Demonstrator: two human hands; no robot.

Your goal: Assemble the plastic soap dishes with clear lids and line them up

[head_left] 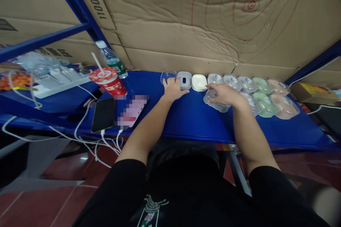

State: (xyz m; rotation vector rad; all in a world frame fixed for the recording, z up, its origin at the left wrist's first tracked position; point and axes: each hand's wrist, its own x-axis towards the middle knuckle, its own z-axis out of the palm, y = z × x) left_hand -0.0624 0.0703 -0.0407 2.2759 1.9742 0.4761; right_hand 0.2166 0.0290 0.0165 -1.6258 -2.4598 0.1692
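My left hand rests with its fingers apart over the edge between a clear plastic cup-like shell and a grey rounded-square box with a dark oval opening. Right of that box sits a cream rounded-square dish. My right hand is curled around a clear plastic pack, thumb and forefinger at its left side. Whatever lies inside that pack is partly hidden under the hand. Close behind my right hand stands a grey packed box with a round label.
Clear packs in grey, green and pink stand in two rows at right. Towards the left are a red cup with straw, a water bottle, two phones, a power strip and white cables. Cardboard backs the blue table.
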